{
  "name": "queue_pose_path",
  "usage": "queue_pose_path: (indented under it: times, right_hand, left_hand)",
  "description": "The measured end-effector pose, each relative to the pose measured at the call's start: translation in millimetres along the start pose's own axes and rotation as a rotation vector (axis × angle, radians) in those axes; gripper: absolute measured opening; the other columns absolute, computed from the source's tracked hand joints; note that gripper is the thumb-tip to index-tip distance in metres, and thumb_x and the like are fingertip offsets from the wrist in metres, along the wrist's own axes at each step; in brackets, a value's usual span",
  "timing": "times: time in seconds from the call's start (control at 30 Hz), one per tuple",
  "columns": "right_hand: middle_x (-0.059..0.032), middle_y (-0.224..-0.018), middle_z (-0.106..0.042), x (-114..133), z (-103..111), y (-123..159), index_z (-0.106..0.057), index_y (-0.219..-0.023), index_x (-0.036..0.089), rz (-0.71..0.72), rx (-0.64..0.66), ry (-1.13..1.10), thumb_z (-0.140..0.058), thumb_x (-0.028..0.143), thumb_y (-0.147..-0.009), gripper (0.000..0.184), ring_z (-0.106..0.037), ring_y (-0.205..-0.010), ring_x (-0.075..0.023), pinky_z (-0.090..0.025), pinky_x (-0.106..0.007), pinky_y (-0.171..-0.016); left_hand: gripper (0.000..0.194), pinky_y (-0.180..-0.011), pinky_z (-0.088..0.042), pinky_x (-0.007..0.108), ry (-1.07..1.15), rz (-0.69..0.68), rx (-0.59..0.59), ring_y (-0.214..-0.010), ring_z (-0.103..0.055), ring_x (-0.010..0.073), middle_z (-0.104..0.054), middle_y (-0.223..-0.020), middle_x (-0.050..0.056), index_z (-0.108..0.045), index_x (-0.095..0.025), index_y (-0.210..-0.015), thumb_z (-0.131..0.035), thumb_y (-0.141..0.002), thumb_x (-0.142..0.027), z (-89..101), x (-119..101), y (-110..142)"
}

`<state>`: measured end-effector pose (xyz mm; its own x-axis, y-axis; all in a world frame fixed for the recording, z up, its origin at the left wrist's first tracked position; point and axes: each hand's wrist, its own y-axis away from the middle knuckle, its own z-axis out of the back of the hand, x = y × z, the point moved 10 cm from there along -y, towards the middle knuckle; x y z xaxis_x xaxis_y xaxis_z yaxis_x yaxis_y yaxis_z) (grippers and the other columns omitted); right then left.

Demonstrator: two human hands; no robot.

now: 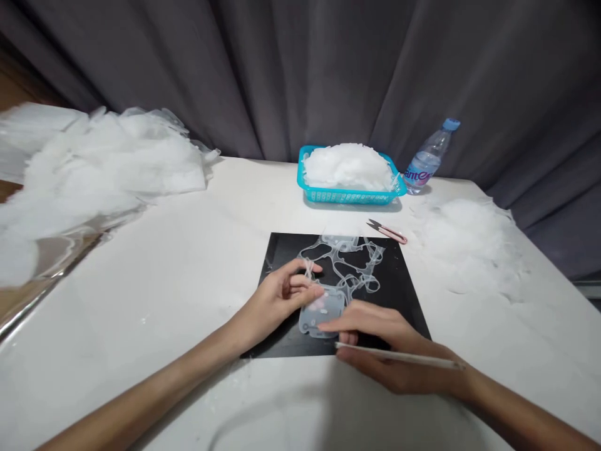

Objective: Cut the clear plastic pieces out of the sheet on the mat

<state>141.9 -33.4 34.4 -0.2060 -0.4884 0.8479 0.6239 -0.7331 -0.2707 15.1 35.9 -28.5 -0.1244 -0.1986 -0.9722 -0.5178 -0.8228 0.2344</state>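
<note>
While the half-curled left hand (276, 297), its grip unclear, laid its thumb on a translucent, rounded-square plastic piece (332, 317), the right hand (390, 329), closed around a slim white stick (413, 357), fingered it over a flat black mat (285, 249) on the white table (188, 275).

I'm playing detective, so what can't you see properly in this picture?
All in the head view:
Turquoise plastic basket: a rounded, fluffy white mound hides its floor.
Big sheer white heap: the left edge cuts it off.
Flat translucent plastic piece: left hand and right hand cover parts; its marks look too small to identify.
Blue-capped clear plastic bottle: its label curves partly out of sight.
</note>
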Motion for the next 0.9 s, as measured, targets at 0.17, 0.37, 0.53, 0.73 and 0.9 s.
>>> queue_pose_path:
  times: [0.17, 0.37, 0.53, 0.73, 0.9]
  right_hand:
    - [-0.0081, -0.108, -0.067, -1.5, 46.9, -8.1, -0.074, -0.116, 0.026, 0.007, -0.284, 0.294, -0.037, 0.027, -0.112, 0.038, -0.058, -0.107, -0.0233, -0.051, -0.045, -0.099]
    - [-0.0072, -0.106, -0.071, -26.1, 21.4, -52.4, -0.067, -0.105, 0.021, -0.108, -0.063, 0.33, -0.052, 0.03, -0.109, 0.018, -0.062, -0.105, -0.0227, -0.052, -0.04, -0.094]
    - [-0.0007, -0.088, -0.071, -45.3, 18.8, -69.1, -0.068, -0.085, 0.018, -0.271, -0.084, 0.171, -0.07, 0.02, -0.098, 0.013, -0.064, -0.087, -0.0174, -0.046, -0.032, -0.084]
    - [-0.0025, -0.095, -0.067, -45.9, 17.7, -66.5, -0.063, -0.095, 0.019, -0.254, 0.024, 0.225, -0.06, 0.025, -0.104, 0.011, -0.061, -0.093, -0.0184, -0.045, -0.031, -0.083]
    - [-0.0052, -0.097, -0.067, -52.2, 10.8, -66.2, -0.054, -0.096, 0.021, -0.174, 0.036, 0.41, -0.049, 0.02, -0.107, 0.012, -0.062, -0.092, -0.0207, -0.047, -0.033, -0.081]
  left_hand:
    - [0.035, -0.067, -0.041, 0.026, -0.18, -0.133, -0.009, -0.07, -0.052, 0.0124, -0.061, -0.078, -0.006, -0.045, -0.024, -0.121, -0.066, -0.1, -0.043, -1.0, -5.1, 3.8]
    - [0.043, -0.071, -0.044, 0.029, -0.377, -0.186, 0.011, -0.073, -0.059, 0.015, -0.066, -0.084, -0.003, -0.042, -0.026, -0.14, -0.058, -0.104, -0.045, -3.4, -12.2, 9.1]
    - [0.047, -0.071, -0.047, 0.027, -0.308, -0.166, -0.034, -0.075, -0.067, 0.0153, -0.069, -0.086, -0.004, -0.037, -0.028, -0.137, -0.061, -0.102, -0.048, 3.9, -8.7, 8.1]
    - [0.04, -0.067, -0.047, 0.025, -0.204, -0.164, -0.166, -0.072, -0.066, 0.0147, -0.071, -0.079, -0.004, -0.042, -0.024, -0.107, -0.072, -0.096, -0.047, 17.6, -9.2, 5.0]
    - [0.023, -0.071, -0.05, 0.027, -0.422, -0.253, -0.129, -0.078, -0.067, 0.0164, -0.07, -0.085, 0.001, -0.063, -0.02, -0.096, -0.062, -0.102, -0.042, 4.4, -19.6, 12.1]
